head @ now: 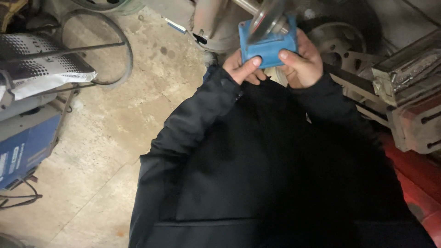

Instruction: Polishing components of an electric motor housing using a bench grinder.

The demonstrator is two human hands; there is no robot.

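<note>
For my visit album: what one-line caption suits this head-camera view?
Both hands, left hand and right hand, grip a blue block-shaped part above a concrete floor.

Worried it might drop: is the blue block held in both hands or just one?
Both. The left hand and right hand each press a thumb on the blue block.

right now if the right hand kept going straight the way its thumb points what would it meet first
The right hand already grips the blue block with the left hand, thumb pointing up-left across it. Past the block, it would probably meet the blurred metal disc on top, though depth is hard to judge.
</note>
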